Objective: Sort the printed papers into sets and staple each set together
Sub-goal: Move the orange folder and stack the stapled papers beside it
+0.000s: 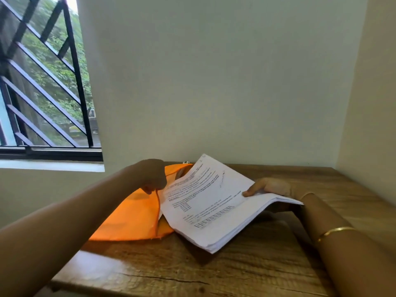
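A thick stack of printed papers (205,202) is lifted off the wooden table (214,271), tilted up at its far end. My right hand (267,187) grips the stack's right edge, thumb on top of the top sheet. An orange cloth bag (132,217) lies flat on the table to the left, and the stack's left edge overlaps its opening. My left hand (153,176) pinches the bag's upper edge, fingers curled round the fabric. No stapler shows in view.
The table stands in a corner, with a pale wall (214,82) behind it and another wall (368,125) on the right. A barred window (42,82) is at the upper left. A small metal part (186,162) peeks out behind the bag.
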`<state>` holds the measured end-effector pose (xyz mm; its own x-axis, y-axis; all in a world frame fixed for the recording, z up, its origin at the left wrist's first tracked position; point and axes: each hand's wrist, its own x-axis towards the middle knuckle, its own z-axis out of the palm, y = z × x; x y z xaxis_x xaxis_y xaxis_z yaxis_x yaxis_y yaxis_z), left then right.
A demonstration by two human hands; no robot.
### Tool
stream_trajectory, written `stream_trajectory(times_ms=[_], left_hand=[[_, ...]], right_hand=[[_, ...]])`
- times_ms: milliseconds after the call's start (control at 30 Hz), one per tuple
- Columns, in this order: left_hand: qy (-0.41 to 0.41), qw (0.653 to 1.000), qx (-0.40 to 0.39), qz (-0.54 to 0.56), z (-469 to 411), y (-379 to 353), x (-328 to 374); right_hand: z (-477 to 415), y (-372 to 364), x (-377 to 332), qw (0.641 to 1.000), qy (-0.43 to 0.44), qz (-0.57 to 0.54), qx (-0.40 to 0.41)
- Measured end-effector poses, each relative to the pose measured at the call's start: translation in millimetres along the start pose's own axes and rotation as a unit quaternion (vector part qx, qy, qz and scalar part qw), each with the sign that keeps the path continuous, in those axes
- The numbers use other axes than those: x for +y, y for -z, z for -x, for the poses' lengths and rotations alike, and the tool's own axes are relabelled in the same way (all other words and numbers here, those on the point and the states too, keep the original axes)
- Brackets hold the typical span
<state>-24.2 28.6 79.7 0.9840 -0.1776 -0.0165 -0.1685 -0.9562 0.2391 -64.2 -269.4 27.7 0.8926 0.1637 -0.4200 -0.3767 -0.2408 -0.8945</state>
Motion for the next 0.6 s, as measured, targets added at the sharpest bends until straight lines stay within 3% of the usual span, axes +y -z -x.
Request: stream_trajectory(times_ms=[100,233,400,600], left_hand=[[-0.026,0.991,0.085,-0.098,4,3,-5],[-0.052,0.983,0.153,-0.091,7,9,-7],[-0.07,0.983,0.147,-0.089,11,12,-6],[-0.074,0.989,0.082,-0.095,20,14,-3]], right_hand=[[-1,-4,-1,0.998,0.022,-0.01,0.051],[1,-13,-7,0.995,0.056,-0.042,0.074],[-8,-42,-14,0.981,0.083,-0.077,0.157],[-20,-70,-17,0.967,0.108,-0.021,0.228]])
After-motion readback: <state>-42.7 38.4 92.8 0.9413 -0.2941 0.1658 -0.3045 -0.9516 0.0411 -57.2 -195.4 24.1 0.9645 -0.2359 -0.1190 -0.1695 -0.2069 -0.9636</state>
